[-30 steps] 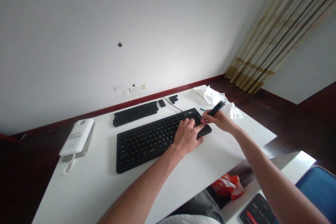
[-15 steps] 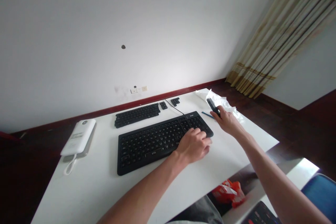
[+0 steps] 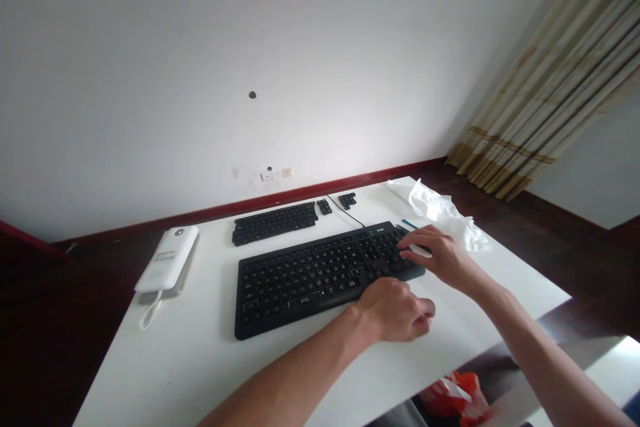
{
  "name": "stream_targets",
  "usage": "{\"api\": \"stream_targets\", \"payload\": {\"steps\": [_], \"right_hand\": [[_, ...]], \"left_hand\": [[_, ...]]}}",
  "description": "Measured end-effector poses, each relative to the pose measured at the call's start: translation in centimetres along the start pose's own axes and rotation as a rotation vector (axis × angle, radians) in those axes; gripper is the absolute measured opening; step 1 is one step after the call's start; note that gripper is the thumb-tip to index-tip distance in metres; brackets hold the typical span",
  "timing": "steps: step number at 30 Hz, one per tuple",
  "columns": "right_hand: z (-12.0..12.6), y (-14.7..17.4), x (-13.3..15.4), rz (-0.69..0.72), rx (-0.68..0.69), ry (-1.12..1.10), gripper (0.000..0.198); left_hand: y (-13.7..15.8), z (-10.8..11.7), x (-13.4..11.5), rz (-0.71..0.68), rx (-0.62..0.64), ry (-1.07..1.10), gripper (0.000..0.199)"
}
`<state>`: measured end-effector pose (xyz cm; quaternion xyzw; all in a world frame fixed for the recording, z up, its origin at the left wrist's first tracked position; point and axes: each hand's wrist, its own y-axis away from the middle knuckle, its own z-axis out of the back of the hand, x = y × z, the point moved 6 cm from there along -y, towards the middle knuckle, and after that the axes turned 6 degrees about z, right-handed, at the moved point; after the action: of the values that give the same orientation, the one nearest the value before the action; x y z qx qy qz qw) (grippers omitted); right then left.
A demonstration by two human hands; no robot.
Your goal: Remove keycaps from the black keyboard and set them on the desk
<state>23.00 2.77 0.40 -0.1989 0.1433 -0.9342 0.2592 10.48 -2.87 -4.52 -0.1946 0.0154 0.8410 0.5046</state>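
Note:
A black keyboard (image 3: 300, 283) lies slanted across the white table, pale marks showing at its key positions. Curled in at the keyboard's lower right edge is my left hand (image 3: 395, 310); whether anything is inside its fingers is hidden. My right hand (image 3: 440, 257) reaches over the keyboard's right end, thumb and forefinger apart with white showing between them. A small dark piece shows just beyond its fingertips, mostly covered. Behind the keyboard, black keycaps (image 3: 275, 221) lie in tight rows, with two smaller groups of keycaps (image 3: 325, 207) to their right.
A white power bank (image 3: 170, 259) with a looped strap lies at the left. Crumpled white plastic (image 3: 445, 210) and a thin blue stick (image 3: 411, 224) lie at the right rear. A thin cable runs behind the keyboard. Below the table's front edge is a red bag (image 3: 457, 395).
My right hand has come from beside the white plastic, where it held a dark handheld object, to the keyboard's right end. My left hand has slid off the keys toward the front edge.

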Motion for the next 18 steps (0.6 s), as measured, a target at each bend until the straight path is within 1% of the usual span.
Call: {"api": "stream_targets", "payload": {"steps": [2,4,8,11,14,16,18], "right_hand": [[-0.8,-0.3,0.6,0.0,0.066,-0.059,0.015],[-1.4,-0.5,0.7,-0.033,0.116,-0.09,0.014],[-1.5,-1.0,0.5,-0.09,0.168,-0.14,0.013],[-0.9,-2.2,0.0,-0.136,0.128,-0.235,0.014],[-0.7,-4.7,-1.7,-0.217,0.042,-0.35,0.018],[-1.2,-7.1,-3.4,-0.253,0.021,-0.378,0.022],[-2.2,-9.8,-5.0,-0.24,0.008,-0.407,0.026]], "left_hand": [[0.0,0.0,0.0,0.009,0.014,-0.004,0.024],[0.0,0.1,-0.1,0.016,0.028,-0.007,0.025],[-0.1,0.0,-0.1,0.022,0.05,-0.006,0.027],[-0.1,-0.1,0.0,0.028,0.062,-0.003,0.027],[-0.1,-0.3,0.1,0.023,0.048,-0.005,0.026],[-0.1,-0.4,0.1,0.015,0.027,-0.006,0.025],[-0.1,-0.5,0.2,0.01,0.009,0.0,0.023]]}}
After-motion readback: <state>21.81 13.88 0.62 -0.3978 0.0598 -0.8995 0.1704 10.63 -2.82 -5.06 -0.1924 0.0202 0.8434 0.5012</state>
